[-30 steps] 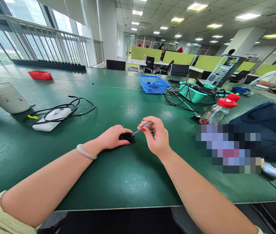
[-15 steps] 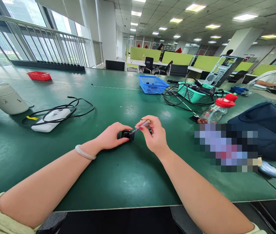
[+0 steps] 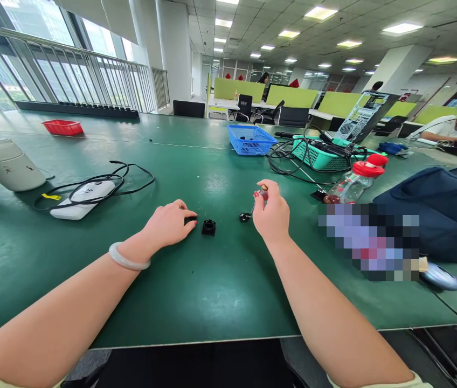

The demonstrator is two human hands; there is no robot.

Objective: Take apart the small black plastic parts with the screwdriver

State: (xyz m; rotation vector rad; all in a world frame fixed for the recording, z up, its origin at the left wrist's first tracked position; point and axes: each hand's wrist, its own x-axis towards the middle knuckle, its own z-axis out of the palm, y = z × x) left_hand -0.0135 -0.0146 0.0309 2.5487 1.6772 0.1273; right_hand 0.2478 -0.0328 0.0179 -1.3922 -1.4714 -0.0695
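Note:
My left hand [image 3: 168, 223] is closed on a small black piece [image 3: 190, 219], low over the table; the fingers hide much of it. Just to its right a small square black part [image 3: 208, 227] with a round recess lies on the green tabletop [image 3: 212, 285], touched by neither hand. In my right hand [image 3: 272, 213] is a small screwdriver [image 3: 264, 191] with a see-through handle, held between thumb and fingers. Its shaft slants down to the left, toward a little black, shiny item [image 3: 245, 217] whose kind is too small to tell.
At the left are a white device with a black cable [image 3: 87, 198], a pale jug [image 3: 8, 164] and a red tray [image 3: 62, 127]. Behind stand a blue basket [image 3: 251, 144] and a green basket [image 3: 317, 156] of cables. A bottle [image 3: 345, 188] and dark bag [image 3: 434, 215] are right.
My left hand has moved left, off the square black part, and holds a small black piece. My right hand has drawn right with the screwdriver, away from that part.

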